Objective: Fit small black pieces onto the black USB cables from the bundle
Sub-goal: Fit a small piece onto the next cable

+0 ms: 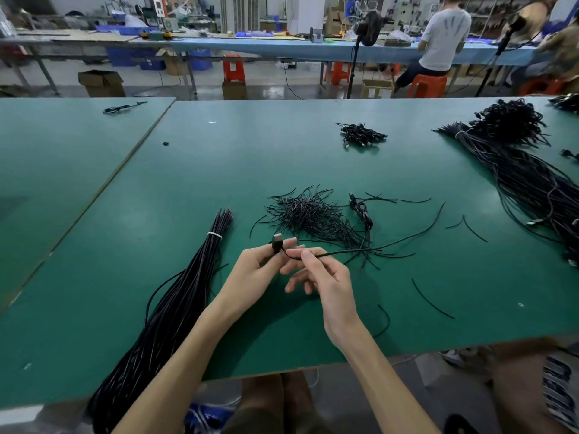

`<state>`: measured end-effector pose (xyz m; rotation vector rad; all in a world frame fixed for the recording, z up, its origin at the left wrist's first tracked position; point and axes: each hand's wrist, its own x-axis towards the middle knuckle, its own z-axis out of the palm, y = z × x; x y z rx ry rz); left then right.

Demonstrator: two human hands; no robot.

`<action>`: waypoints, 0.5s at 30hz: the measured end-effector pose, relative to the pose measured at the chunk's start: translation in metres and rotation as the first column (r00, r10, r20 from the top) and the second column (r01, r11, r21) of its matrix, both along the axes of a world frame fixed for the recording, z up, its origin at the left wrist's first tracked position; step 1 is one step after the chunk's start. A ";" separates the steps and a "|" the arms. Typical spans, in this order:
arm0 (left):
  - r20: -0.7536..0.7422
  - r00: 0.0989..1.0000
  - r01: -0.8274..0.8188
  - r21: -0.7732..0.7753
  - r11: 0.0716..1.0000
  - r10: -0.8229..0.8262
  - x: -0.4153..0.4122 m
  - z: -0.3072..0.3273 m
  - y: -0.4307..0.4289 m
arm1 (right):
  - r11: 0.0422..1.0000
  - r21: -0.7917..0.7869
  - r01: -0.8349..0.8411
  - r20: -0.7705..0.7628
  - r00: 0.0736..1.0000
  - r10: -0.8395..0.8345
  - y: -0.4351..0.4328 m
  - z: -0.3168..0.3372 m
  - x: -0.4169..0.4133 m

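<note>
Left hand point(261, 266), raised above the green table point(125, 198), pinches the USB plug point(277, 242) of one black cable point(351, 251) at its fingertips, metal end pointing up and away. To its left lies the bundle point(185, 296) of long black cables, bound near its far end by a white tie point(214, 235). Right hand point(321, 277), just beside the left, pinches the same cable between thumb and forefinger close behind the plug; its other fingers are loosely spread. From there the cable trails right across the table. Behind the hands: a loose pile of short black pieces point(308, 217), with stray pieces scattered to its right. Beside the pile, a coiled cable point(362, 211). Farther back, a small heap of cables point(362, 135). Far right, a large mass of cables point(529, 183).
</note>
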<state>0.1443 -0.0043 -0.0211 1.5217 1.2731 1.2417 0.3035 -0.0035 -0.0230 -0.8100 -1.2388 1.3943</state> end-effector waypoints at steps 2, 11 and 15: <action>0.215 0.975 0.078 -0.066 0.995 -0.062 -0.001 0.001 -0.001 | 1.000 0.007 -0.020 0.003 1.000 0.020 0.000 0.001 0.000; 0.703 0.678 0.355 -0.056 0.933 -0.216 -0.008 0.007 0.001 | 0.997 0.000 -0.081 -0.013 0.997 0.081 -0.001 0.003 -0.001; 0.728 0.684 0.254 -0.189 0.948 -0.038 0.000 0.008 -0.001 | 0.989 0.015 -0.150 0.070 0.986 0.148 -0.001 0.002 -0.002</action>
